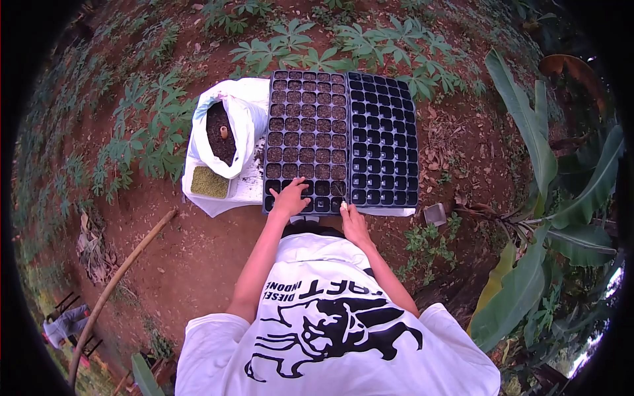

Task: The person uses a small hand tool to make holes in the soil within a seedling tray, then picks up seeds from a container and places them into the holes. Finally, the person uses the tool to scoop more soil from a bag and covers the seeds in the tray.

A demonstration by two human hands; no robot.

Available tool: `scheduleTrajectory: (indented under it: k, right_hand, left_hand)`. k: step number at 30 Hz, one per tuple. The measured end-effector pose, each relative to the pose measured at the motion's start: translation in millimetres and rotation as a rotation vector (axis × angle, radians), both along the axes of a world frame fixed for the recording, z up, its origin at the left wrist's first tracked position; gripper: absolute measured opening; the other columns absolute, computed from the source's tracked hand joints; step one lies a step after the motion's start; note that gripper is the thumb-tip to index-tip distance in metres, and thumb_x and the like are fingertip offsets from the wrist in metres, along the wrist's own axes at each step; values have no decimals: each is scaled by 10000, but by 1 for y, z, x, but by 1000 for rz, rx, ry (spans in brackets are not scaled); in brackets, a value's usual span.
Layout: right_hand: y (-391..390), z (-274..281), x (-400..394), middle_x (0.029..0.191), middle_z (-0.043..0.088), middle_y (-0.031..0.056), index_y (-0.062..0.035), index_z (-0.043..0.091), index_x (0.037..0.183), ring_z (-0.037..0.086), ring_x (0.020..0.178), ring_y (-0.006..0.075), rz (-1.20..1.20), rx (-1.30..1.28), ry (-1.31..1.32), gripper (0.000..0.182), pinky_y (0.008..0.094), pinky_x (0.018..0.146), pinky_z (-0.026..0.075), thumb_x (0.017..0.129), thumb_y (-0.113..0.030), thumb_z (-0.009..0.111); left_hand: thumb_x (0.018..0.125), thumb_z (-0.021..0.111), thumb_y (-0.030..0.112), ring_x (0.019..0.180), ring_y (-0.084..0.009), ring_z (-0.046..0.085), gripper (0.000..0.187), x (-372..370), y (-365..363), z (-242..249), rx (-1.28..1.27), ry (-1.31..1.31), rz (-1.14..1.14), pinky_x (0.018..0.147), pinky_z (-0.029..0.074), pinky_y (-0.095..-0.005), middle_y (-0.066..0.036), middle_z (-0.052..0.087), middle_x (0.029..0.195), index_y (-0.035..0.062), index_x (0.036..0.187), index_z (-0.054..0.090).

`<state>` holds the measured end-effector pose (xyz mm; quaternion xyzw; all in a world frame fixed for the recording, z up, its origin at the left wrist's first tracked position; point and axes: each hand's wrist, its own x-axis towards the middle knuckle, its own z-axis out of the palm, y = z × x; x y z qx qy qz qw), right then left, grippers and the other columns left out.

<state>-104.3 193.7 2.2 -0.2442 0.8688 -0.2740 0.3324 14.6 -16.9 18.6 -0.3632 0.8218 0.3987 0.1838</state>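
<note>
A black seedling tray (pixel 307 123) lies in front of me, most of its cells filled with brown soil. The cells of its nearest rows look dark and unfilled. My left hand (pixel 290 197) rests over those near cells at the left, fingers spread, holding nothing. By the tray's near right corner, my right hand (pixel 355 224) is closed on a small pale thing (pixel 344 206), perhaps the handle of a thin tool; its kind cannot be made out. A second black seedling tray (pixel 383 138) with unfilled cells sits against the first on the right.
A white sack (pixel 248 125) of dark soil stands at the left, a small tan object (pixel 224 132) on its soil. Before it sits a container of greenish grains (pixel 209 182). A long stick (pixel 119 274) slants at left; banana leaves (pixel 522 125) rise at right. Another person (pixel 66 323) is far left.
</note>
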Motion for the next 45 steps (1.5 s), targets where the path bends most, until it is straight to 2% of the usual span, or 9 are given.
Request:
scheduleTrajectory:
  k: [4,8,9,10,14,20,24,26,45]
  right_hand:
    - [-2,0,-1,658,614,179,-18,499,973,652,677,370,-2,-34,5,400,493,653,469,1053,-404,434]
    - [-5,11,-3,961,651,335,-25,506,1088,590,995,546,-12,79,-147,427,609,835,430,1045,-438,409]
    - [-4,12,-4,967,650,335,-21,511,1078,587,1008,541,-13,84,-150,420,602,844,430,1045,-429,414]
    - [3,-8,-2,633,611,156,-18,522,967,661,654,337,1,-27,-11,412,471,634,474,1048,-416,449]
    - [-5,-7,-4,644,621,167,-14,539,1008,667,670,347,26,-68,56,431,478,643,475,1049,-431,438]
    - [-8,18,-3,939,665,305,-3,545,1054,620,957,508,69,51,-47,440,573,816,443,1034,-432,447]
    - [-12,15,-6,946,662,317,-1,534,1075,616,956,521,102,30,16,431,579,810,449,1034,-421,450]
    - [-11,4,-6,940,661,322,3,538,1070,616,954,524,134,18,22,424,580,810,450,1033,-411,452]
    - [-14,21,-3,986,671,310,24,588,1080,628,1002,489,133,70,-17,466,536,853,473,1017,-423,471]
  left_hand:
    - [892,703,289,1489,-204,313,546,1,1,6,5,-17,-5,1120,105,-792,64,329,1615,199,1412,564]
    - [880,716,311,1500,-228,293,542,2,0,-3,1,14,-6,1094,106,-815,43,345,1610,201,1394,582]
    - [891,704,298,1497,-207,298,542,1,-1,3,6,-10,-10,1107,103,-806,56,332,1614,202,1407,568]
    - [902,693,286,1493,-186,302,542,0,0,10,14,-35,-11,1120,100,-797,70,319,1618,203,1420,555]
    - [913,680,298,1496,-183,292,536,0,1,5,7,-33,-16,1119,86,-802,72,308,1623,211,1425,548]
    - [901,687,316,1458,-188,368,551,1,-1,2,6,-32,-26,1108,84,-813,75,307,1619,214,1425,552]
    - [913,668,322,1498,-179,285,555,-1,-2,1,14,-62,-62,1099,79,-825,71,287,1629,218,1441,532]
    - [896,691,353,1463,-224,361,551,1,-1,-6,-12,-23,-45,1096,69,-819,55,318,1619,218,1415,564]
    - [900,680,301,1482,-195,322,542,1,0,-3,32,-20,-23,1119,91,-798,61,306,1623,190,1416,559]
